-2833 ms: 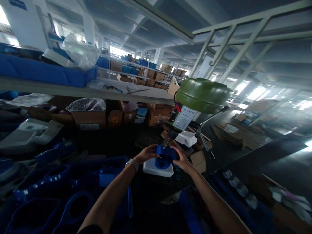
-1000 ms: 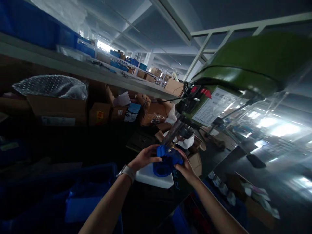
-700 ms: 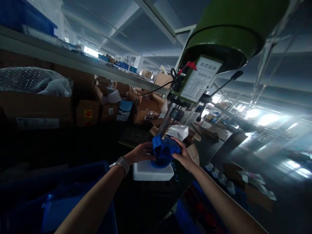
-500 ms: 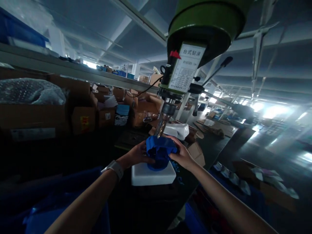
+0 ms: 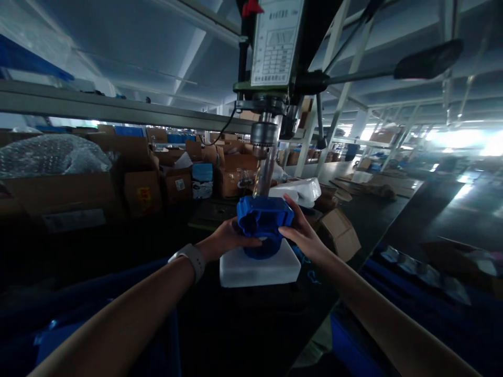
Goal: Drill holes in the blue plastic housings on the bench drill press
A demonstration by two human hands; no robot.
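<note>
A hollow blue plastic housing (image 5: 265, 212) is held between my two hands on top of a white block (image 5: 259, 275). My left hand (image 5: 226, 241) grips its left side, with the thumb along the front. On the opposite side, my right hand (image 5: 306, 233) clasps it with fingers behind and thumb at the front. Just over the housing's back edge hangs the drill bit (image 5: 257, 180), fixed in the chuck (image 5: 263, 139) of a drill press; whether its tip touches the plastic I cannot tell. The press's feed lever (image 5: 428, 60) reaches out to the upper right.
Cardboard boxes (image 5: 178, 186) line the back of the bench, one topped with bubble wrap (image 5: 55, 154). White wrapped material (image 5: 301, 191) lies behind the housing. Blue bins stand at lower left and lower right. Blue shavings (image 5: 313, 276) lie right of the block.
My view has shifted, so the drill press head sits higher and nearer in the picture. Both hands still hold the housing on the block, and it appears turned slightly.
</note>
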